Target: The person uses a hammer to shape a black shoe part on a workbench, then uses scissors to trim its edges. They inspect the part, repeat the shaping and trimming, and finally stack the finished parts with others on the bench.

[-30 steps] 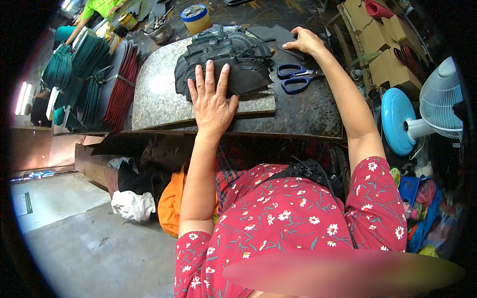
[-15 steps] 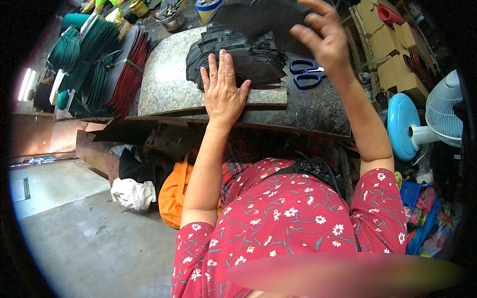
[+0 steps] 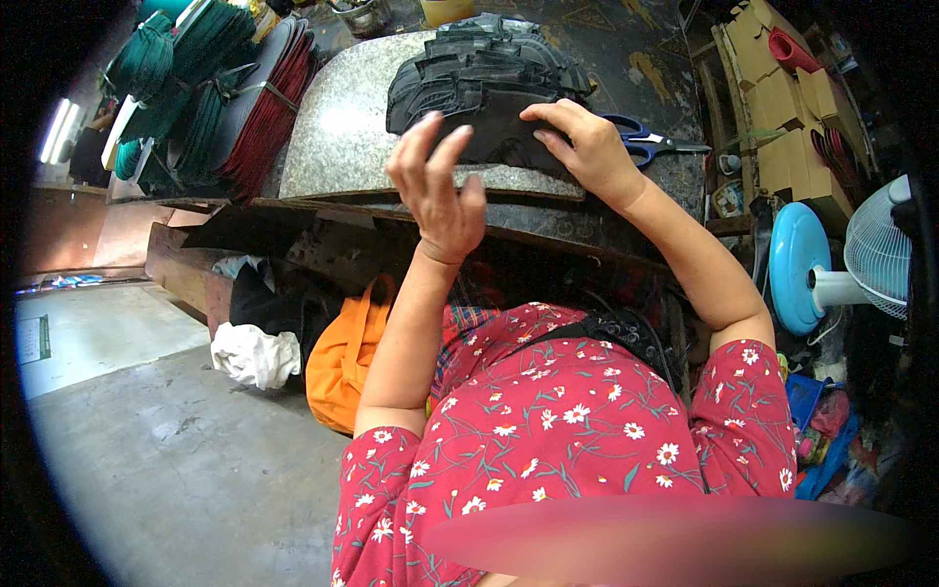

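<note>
A stack of thin black cut pieces (image 3: 489, 70) lies on a pale speckled board (image 3: 328, 137) on the workbench. My left hand (image 3: 437, 201) hovers at the stack's near left edge, its fingers apart and slightly blurred, holding nothing. Over the stack's near right part is my right hand (image 3: 595, 157), palm down. Its fingers curve, with a gap between thumb and forefinger, and nothing shows in them. Just beyond that hand lie blue-handled scissors (image 3: 641, 145), blades pointing right, the handles partly covered by the hand.
Bundles of green strips (image 3: 201, 88) and red-edged sheets (image 3: 269, 122) stand at the left of the bench. To the right are cardboard boxes (image 3: 773, 108) and a fan with a blue base (image 3: 797, 269). An orange bag (image 3: 342, 362) hangs below the bench.
My right hand has come down and nearer from above the bench. My left hand has lifted off the stack. The large black sheet beyond the stack no longer shows there.
</note>
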Action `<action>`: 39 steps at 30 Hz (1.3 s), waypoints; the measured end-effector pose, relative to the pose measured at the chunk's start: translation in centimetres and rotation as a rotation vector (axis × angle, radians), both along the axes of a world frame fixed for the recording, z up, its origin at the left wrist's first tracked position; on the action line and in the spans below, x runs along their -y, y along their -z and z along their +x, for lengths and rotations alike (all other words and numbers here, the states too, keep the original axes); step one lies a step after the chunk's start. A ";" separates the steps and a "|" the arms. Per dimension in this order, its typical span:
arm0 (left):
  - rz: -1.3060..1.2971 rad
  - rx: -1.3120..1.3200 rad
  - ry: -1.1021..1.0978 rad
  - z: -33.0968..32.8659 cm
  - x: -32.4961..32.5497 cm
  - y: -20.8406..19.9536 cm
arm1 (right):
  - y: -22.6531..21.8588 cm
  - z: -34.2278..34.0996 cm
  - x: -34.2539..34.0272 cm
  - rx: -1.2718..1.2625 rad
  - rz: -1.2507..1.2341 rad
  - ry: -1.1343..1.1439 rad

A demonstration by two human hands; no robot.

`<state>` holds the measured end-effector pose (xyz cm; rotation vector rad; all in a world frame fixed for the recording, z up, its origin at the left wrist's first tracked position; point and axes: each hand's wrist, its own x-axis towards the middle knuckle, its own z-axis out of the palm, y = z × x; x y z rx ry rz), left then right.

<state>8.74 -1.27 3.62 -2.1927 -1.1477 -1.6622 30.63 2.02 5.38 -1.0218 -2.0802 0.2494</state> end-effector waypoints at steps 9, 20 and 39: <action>-0.196 -0.409 -0.171 2.3 -1.8 1.2 | -0.3 1.6 0.9 0.206 -0.025 0.006; -0.192 -0.454 -0.138 1.7 -1.8 1.9 | -4.7 11.0 11.9 0.526 -0.208 0.131; -0.033 -0.484 -0.069 0.7 -4.1 3.2 | -13.5 21.9 41.3 -0.070 -0.597 1.096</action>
